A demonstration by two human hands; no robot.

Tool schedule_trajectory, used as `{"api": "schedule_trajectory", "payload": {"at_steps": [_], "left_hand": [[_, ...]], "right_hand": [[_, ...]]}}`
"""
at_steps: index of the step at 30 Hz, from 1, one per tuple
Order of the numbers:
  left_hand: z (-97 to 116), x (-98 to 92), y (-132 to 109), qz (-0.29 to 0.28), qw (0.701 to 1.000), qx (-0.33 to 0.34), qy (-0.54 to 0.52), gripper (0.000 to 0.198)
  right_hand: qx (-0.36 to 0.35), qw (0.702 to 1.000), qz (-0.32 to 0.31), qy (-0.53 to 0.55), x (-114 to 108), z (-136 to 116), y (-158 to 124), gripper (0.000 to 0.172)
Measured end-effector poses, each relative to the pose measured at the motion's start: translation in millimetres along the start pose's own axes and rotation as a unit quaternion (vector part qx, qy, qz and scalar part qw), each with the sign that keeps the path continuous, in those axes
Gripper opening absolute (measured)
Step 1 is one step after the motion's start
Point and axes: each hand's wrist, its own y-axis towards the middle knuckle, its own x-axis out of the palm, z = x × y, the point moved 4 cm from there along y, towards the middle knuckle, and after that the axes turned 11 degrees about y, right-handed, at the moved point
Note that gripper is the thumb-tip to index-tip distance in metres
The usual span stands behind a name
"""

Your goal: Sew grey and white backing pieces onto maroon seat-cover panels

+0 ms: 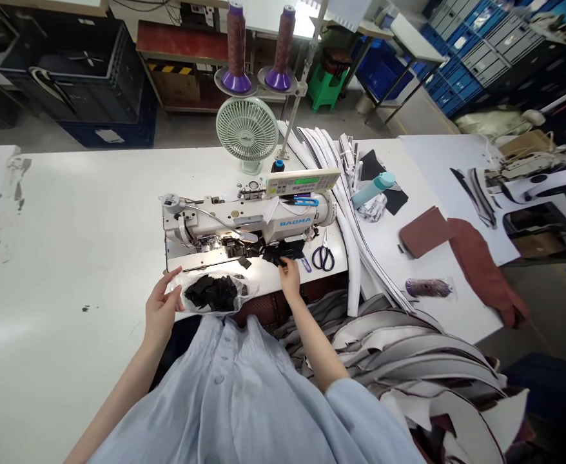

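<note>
A clear plastic bag (245, 287) with black pieces (211, 292) inside lies at the table's front edge. My left hand (161, 309) is at the bag's left side, its fingers closed on the plastic. More black pieces (290, 249) are heaped under the arm of the white sewing machine (244, 216). My right hand (290, 278) touches the front of this heap with its fingers together; whether a piece is between the fingertips is too small to tell. Dark-handled scissors (323, 257) and a small purple tool (306, 265) lie to the right of that hand.
Behind the machine stand a green fan (247, 132) and two thread cones (236, 45). Long white strips (348, 219) run down the table's right part, near a teal bottle (374, 190). Grey-white panels (409, 348) are piled at the lower right.
</note>
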Motion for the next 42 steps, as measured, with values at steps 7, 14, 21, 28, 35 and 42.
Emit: {"api": "schedule_trajectory", "payload": {"at_steps": [7, 14, 21, 28, 35, 42], "left_hand": [[0.3, 1.3, -1.4, -0.001, 1.0, 0.006, -0.009, 0.05], [2.3, 2.6, -2.3, -0.01, 1.0, -0.001, -0.009, 0.054], [3.8, 2.5, -2.0, -0.017, 1.0, -0.004, -0.021, 0.053], [5.9, 3.9, -3.8, -0.046, 0.999, 0.023, 0.003, 0.05], [16.5, 2.2, -17.5, -0.057, 0.996, 0.054, 0.045, 0.049], [11.6, -1.8, -20.8, -0.048, 0.997, 0.045, 0.034, 0.049]], "right_hand": [[-0.061, 0.994, -0.066, -0.064, 3.7, -9.2, 23.9, 0.045], [-0.056, 0.985, -0.1, -0.131, -1.4, 2.5, 34.8, 0.047], [-0.065, 0.988, -0.083, -0.115, -15.4, -61.9, 15.6, 0.046], [-0.239, 0.894, -0.372, -0.077, 82.6, -199.3, -59.1, 0.032], [-0.103, 0.85, -0.438, -0.273, 167.4, -166.4, -52.3, 0.066], [-0.165, 0.856, -0.42, -0.253, 171.4, -141.7, -53.9, 0.079]]}}
